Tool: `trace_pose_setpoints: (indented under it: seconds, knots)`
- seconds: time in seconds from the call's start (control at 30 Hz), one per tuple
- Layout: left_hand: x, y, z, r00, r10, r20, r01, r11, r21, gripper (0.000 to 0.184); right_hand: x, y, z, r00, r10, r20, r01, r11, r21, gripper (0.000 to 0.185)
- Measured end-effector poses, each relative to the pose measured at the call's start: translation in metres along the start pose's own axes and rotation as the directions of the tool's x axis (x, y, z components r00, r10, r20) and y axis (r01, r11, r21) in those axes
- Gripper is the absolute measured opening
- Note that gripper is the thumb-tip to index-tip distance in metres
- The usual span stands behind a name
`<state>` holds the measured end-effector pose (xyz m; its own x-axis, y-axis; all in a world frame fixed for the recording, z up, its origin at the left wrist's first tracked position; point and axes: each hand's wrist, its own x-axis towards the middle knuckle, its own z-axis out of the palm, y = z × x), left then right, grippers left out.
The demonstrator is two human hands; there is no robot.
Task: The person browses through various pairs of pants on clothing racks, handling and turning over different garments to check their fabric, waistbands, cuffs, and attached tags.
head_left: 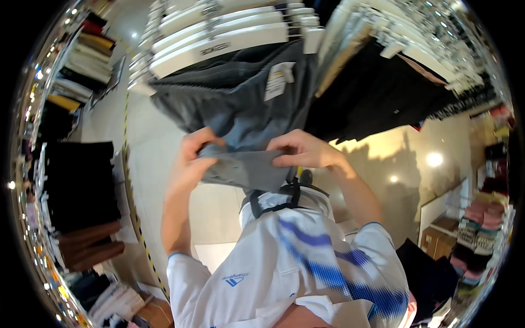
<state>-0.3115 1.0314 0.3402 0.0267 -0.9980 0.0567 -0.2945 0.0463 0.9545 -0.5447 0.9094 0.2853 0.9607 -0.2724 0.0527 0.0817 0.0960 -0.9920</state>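
Grey trousers (235,112) hang from a white hanger (219,50) at the top centre, with a white paper tag (279,82) on their upper right part. My left hand (198,156) pinches the left side of the grey fabric near its lower end. On the right side of that same fabric, my right hand (298,149) has thumb and fingers closed on it. Between my two hands the cloth is folded up and stretched flat, just in front of my body.
More white hangers stand behind the trousers. Black garments (377,93) hang at the upper right. Dark clothes (82,186) and brown ones (90,246) line the left side. Folded pink clothes (484,214) and a cardboard box (437,243) are at the right.
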Motion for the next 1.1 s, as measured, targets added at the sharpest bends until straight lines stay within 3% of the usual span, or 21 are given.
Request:
trace_pose_setpoints:
  seconds: [0.07,0.13,0.2,0.33,0.4,0.47,0.5,0.57,0.6,0.63,0.67,0.7,0.73,0.77,0.83,0.9,0.93,1.0,1.07,1.1]
  knots:
    - [-0.005,-0.009,-0.005,0.994,-0.075,-0.079,0.074,0.997,-0.024,0.012,-0.006,0.009,-0.005,0.998,0.000,-0.061,-0.014,0.971,-0.240,0.016]
    - [-0.007,-0.014,0.004,0.991,-0.113,-0.064,0.111,0.993,-0.043,0.011,-0.009,0.022,0.001,0.979,-0.035,-0.202,-0.029,0.953,-0.301,0.028]
    - [-0.008,-0.022,0.007,0.986,-0.158,-0.055,0.155,0.987,-0.050,0.012,-0.010,0.038,0.007,0.968,-0.092,-0.235,-0.002,0.928,-0.374,0.034]
    - [-0.010,-0.051,0.014,0.990,-0.131,-0.047,0.134,0.988,0.079,0.009,-0.011,0.075,0.011,0.931,-0.104,-0.349,-0.071,0.887,-0.457,0.034]
    - [-0.012,-0.073,0.018,0.995,-0.094,0.017,0.087,0.968,0.236,0.011,-0.022,0.083,0.002,0.937,-0.042,-0.346,-0.114,0.901,-0.418,0.028]
    - [-0.012,-0.099,0.027,0.996,-0.058,0.066,0.041,0.971,0.237,0.013,-0.041,0.097,-0.013,0.887,-0.052,-0.458,-0.066,0.969,-0.240,0.030]
    - [-0.011,-0.107,0.034,0.989,-0.131,0.067,0.104,0.944,0.313,0.015,-0.055,0.112,-0.027,0.853,-0.029,-0.521,-0.081,0.979,-0.187,0.034]
    - [-0.011,-0.136,0.047,0.974,-0.209,0.090,0.145,0.877,0.458,0.020,-0.088,0.135,-0.060,0.567,0.004,-0.824,-0.100,0.993,-0.064,0.033]
    - [-0.011,-0.153,0.053,0.973,-0.209,0.096,0.143,0.877,0.458,0.020,-0.107,0.166,-0.088,0.393,0.034,-0.919,0.047,0.997,0.058,0.033]
    - [-0.011,-0.169,0.061,0.981,-0.159,0.110,0.091,0.881,0.465,0.021,-0.131,0.172,-0.110,0.247,-0.081,-0.966,0.077,0.995,-0.063,0.040]
    - [-0.011,-0.185,0.068,0.987,-0.109,0.121,0.040,0.881,0.471,0.022,-0.154,0.205,-0.141,0.095,-0.121,-0.988,0.002,0.993,-0.121,0.056]
    - [-0.013,-0.205,0.069,0.978,-0.145,0.151,0.043,0.845,0.533,0.027,-0.169,0.204,-0.154,0.021,-0.214,-0.977,-0.288,0.934,-0.211,0.065]
    - [-0.011,-0.206,0.074,0.978,-0.145,0.150,0.043,0.844,0.535,0.027,-0.183,0.208,-0.166,-0.022,-0.320,-0.947,-0.558,0.790,-0.254,0.074]
    - [-0.008,-0.206,0.079,0.978,-0.166,0.130,0.072,0.842,0.534,0.030,-0.190,0.223,-0.181,-0.022,-0.251,-0.968,-0.599,0.779,-0.188,0.087]
    - [-0.003,-0.211,0.087,0.976,-0.190,0.103,0.107,0.840,0.532,0.033,-0.195,0.264,-0.209,0.028,-0.207,-0.978,-0.538,0.821,-0.189,0.086]
    - [-0.003,-0.214,0.095,0.981,0.118,0.151,-0.188,0.746,0.639,0.036,-0.191,0.288,-0.228,0.115,-0.154,-0.981,-0.420,0.888,-0.188,0.074]
    - [-0.006,-0.212,0.099,0.985,0.103,0.138,-0.168,0.746,0.644,0.036,-0.190,0.292,-0.234,0.132,-0.142,-0.981,-0.419,0.889,-0.185,0.074]
    - [-0.010,-0.209,0.107,1.000,0.006,0.016,-0.015,0.799,0.602,0.033,-0.190,0.296,-0.242,0.144,0.000,-0.990,-0.604,0.792,-0.088,0.057]
    - [-0.016,-0.212,0.115,0.999,-0.021,-0.034,0.037,0.805,0.593,0.030,-0.188,0.296,-0.241,0.191,-0.012,-0.982,-0.621,0.773,-0.130,0.048]
    - [-0.020,-0.218,0.119,0.998,-0.056,-0.022,0.059,0.819,0.571,0.028,-0.191,0.300,-0.243,0.238,0.000,-0.971,-0.724,0.667,-0.177,0.045]
